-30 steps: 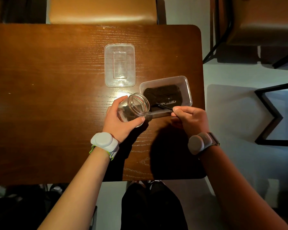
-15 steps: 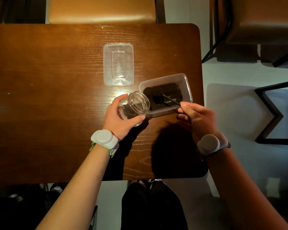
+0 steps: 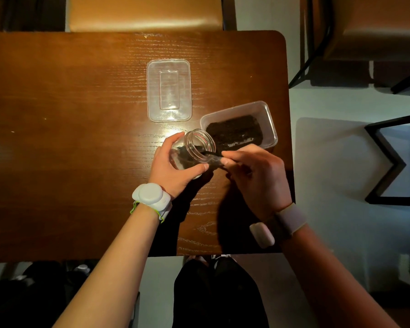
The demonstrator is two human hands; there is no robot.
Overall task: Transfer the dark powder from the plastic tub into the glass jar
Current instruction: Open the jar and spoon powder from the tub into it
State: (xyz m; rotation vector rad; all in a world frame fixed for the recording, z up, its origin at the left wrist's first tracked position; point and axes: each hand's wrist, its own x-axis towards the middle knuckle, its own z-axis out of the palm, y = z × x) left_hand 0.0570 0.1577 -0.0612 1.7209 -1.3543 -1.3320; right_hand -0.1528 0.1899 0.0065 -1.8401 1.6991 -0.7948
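Observation:
My left hand point(image 3: 173, 166) grips a clear glass jar point(image 3: 194, 150), tilted with its open mouth toward the right; some dark powder lies inside it. My right hand point(image 3: 253, 171) pinches a thin dark spoon point(image 3: 211, 153) whose tip reaches into the jar's mouth. Just behind the jar stands the clear plastic tub point(image 3: 269, 119), with a layer of dark powder point(image 3: 234, 132) on its bottom. The spoon's bowl is hidden inside the jar.
The tub's clear lid point(image 3: 168, 91) lies flat on the wooden table point(image 3: 69, 138), farther back. The table's right edge runs close beside the tub. Chairs stand behind the table and at the far right. My knees show below the near edge.
My right hand has carried the spoon from inside the tub leftward to the jar's mouth. The left hand keeps the jar tilted in nearly the same spot.

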